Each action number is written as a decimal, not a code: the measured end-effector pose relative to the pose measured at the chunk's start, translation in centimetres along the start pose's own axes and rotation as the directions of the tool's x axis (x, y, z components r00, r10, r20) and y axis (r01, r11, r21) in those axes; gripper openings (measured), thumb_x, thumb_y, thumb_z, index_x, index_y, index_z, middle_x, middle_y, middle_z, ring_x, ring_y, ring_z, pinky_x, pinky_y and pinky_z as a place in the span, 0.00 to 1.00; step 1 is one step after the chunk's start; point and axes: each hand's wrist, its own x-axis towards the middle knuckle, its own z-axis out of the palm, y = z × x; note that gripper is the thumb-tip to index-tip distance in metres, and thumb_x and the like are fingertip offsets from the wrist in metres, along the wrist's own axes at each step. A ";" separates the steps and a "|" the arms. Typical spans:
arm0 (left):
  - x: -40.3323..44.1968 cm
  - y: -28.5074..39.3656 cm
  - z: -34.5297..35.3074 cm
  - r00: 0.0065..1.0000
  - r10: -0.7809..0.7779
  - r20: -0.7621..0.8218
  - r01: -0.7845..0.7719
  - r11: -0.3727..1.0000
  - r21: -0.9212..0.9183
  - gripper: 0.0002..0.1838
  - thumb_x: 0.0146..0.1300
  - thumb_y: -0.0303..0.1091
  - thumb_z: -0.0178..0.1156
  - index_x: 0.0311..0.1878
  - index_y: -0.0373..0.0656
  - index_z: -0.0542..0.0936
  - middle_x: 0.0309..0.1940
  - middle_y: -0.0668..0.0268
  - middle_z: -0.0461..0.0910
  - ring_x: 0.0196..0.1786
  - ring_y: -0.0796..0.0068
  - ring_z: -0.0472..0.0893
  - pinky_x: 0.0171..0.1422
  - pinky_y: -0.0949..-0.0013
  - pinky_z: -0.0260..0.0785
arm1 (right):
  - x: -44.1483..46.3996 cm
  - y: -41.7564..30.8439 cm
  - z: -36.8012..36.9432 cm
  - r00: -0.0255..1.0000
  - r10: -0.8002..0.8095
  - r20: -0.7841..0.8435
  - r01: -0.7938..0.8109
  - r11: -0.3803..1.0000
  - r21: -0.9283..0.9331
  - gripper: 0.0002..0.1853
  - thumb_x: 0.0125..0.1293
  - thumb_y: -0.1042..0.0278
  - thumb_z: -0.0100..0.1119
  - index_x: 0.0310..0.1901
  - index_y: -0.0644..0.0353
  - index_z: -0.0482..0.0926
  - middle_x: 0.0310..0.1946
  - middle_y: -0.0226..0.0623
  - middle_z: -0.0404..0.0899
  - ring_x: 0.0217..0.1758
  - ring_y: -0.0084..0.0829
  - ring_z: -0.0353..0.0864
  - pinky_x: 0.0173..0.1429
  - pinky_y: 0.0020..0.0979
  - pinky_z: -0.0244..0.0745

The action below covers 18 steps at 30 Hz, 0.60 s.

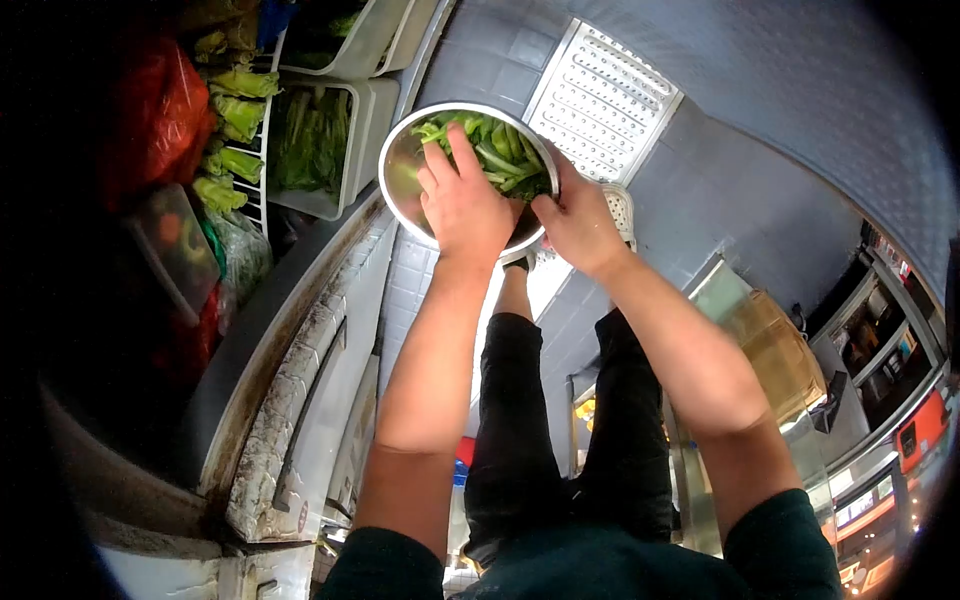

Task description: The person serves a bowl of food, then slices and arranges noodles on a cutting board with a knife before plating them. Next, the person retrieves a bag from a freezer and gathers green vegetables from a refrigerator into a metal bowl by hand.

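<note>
A round metal bowl (pixel 402 190) with green leafy vegetables (pixel 500 150) in it is held out in front of me, above the floor. My right hand (pixel 583 218) grips the bowl's right rim, the thumb on the near side and the other fingers mostly hidden. Over the bowl's near left part is my left hand (pixel 466 200), its fingers spread and reaching to the vegetables' left edge. Nothing shows in its grasp.
At left, an open fridge holds a bin of greens (pixel 312 140), lettuce stems (pixel 238 118), a red bag (pixel 165 120) and a lidded plastic box (pixel 178 250). A perforated metal plate (pixel 605 100) lies on the floor ahead. A cardboard box (pixel 780 350) stands at right.
</note>
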 end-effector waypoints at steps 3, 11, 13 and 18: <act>0.3 -1.5 1.1 0.996 -0.006 -0.091 0.002 0.999 -0.041 0.59 0.42 0.30 0.80 0.76 0.36 0.55 0.67 0.43 0.64 0.65 0.38 0.68 0.69 0.48 0.68 | 0.9 2.1 1.5 0.995 -0.089 -0.033 0.089 0.996 0.001 0.38 0.62 0.74 0.55 0.76 0.64 0.63 0.40 0.64 0.84 0.39 0.52 0.87 0.52 0.44 0.80; 0.3 -3.3 0.2 0.993 -0.005 0.117 0.007 1.000 -0.019 0.60 0.49 0.41 0.80 0.81 0.39 0.52 0.75 0.42 0.58 0.76 0.39 0.60 0.78 0.47 0.61 | 1.9 2.5 3.6 1.000 -0.001 -0.031 0.005 0.991 0.133 0.35 0.66 0.79 0.50 0.77 0.63 0.59 0.36 0.58 0.85 0.26 0.41 0.87 0.32 0.37 0.85; 0.1 -2.9 -2.1 0.972 0.006 0.234 -0.022 0.997 0.068 0.57 0.53 0.46 0.78 0.80 0.39 0.55 0.78 0.41 0.56 0.79 0.39 0.58 0.78 0.46 0.61 | 2.5 4.1 3.9 0.999 0.052 -0.013 -0.049 0.986 0.157 0.35 0.67 0.79 0.50 0.77 0.63 0.58 0.38 0.57 0.85 0.27 0.39 0.88 0.32 0.35 0.87; 2.4 -7.7 -6.8 0.998 -0.061 0.023 0.065 0.976 -0.209 0.33 0.63 0.44 0.71 0.67 0.34 0.77 0.61 0.45 0.81 0.64 0.53 0.81 0.66 0.56 0.74 | 3.5 6.5 3.4 0.991 0.134 0.019 -0.136 0.979 0.153 0.31 0.72 0.79 0.51 0.76 0.63 0.60 0.46 0.46 0.84 0.31 0.28 0.84 0.31 0.31 0.83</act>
